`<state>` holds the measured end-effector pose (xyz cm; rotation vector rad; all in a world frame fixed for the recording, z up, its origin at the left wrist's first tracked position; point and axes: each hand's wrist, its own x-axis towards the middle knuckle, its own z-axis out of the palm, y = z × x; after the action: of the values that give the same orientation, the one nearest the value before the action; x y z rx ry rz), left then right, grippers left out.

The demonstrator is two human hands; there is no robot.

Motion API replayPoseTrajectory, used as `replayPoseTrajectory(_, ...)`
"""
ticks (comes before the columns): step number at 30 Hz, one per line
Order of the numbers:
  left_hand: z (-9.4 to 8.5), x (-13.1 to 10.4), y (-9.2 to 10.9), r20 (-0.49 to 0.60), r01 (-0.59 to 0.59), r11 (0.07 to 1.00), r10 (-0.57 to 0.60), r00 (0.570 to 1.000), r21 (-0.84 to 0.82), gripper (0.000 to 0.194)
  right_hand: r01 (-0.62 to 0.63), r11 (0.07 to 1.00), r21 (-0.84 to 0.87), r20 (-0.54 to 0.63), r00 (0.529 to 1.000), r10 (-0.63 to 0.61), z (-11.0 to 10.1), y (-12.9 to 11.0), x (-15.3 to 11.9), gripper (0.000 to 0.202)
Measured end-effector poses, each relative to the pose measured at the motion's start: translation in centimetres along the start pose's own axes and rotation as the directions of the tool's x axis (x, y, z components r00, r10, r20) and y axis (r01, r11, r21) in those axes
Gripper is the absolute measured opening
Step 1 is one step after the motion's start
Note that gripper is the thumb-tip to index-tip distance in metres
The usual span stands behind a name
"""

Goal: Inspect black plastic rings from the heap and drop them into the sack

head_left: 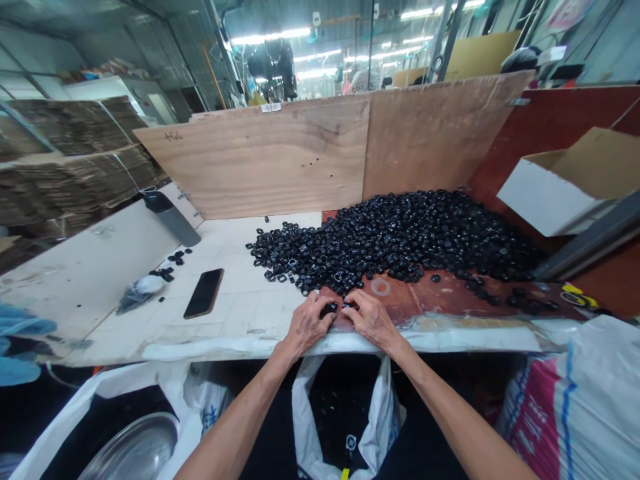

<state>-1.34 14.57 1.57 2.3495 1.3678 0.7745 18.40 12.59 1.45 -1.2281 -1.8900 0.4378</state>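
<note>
Both hands are near the front edge of the bench, just in front of a large pile of small black parts. My left hand is closed, with a black part between thumb and fingers. Close beside it on the right, my right hand pinches another small black part, mostly covered by the fingers. The two hands are a small gap apart. Directly below them hangs an open white sack with dark contents.
A phone, a grey bottle and a plastic bag lie on the left. Wooden boards wall the back. At right are a cardboard box, a metal bar and a full sack. A metal bowl sits lower left.
</note>
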Motion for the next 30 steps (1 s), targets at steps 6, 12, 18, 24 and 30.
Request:
replayPoseTrajectory(6, -0.7, -0.5, 0.2, -0.116, -0.038, 0.974, 0.013, 0.993, -0.222, 0.02, -0.12, 0.96, 0.253, 0.02, 0.993, 0.118, 0.0, 0.5, 0.1, 0.005)
replayPoseTrajectory(12, -1.2, -1.0, 0.4, 0.074, 0.25, 0.659, -0.283, 0.956, -0.71, 0.027, -0.152, 0.864, 0.48, -0.005, 0.984, 0.176, 0.5, -0.8, 0.2, 0.012)
replayPoseTrajectory(18, -1.6, -0.9, 1.0, 0.113, 0.224, 0.546, -0.229, 0.967, -0.808, 0.029, -0.187, 0.855, 0.484, 0.039, 0.981, 0.192, 2.1, -1.7, 0.0, 0.017)
replayPoseTrajectory(24, -1.6, -1.2, 0.3, 0.051, 0.127, 0.605, -0.14, 0.989, -0.786, 0.031, -0.198, 0.862, 0.466, 0.032, 0.978, 0.207, 2.3, -1.1, -0.3, 0.015)
replayPoseTrajectory(30, -1.5, -1.3, 0.3, 0.075, 0.12, 0.557, -0.104, 0.992, -0.822, 0.025, -0.223, 0.857, 0.464, 0.022, 0.97, 0.241, 2.3, -2.0, -0.4, 0.018)
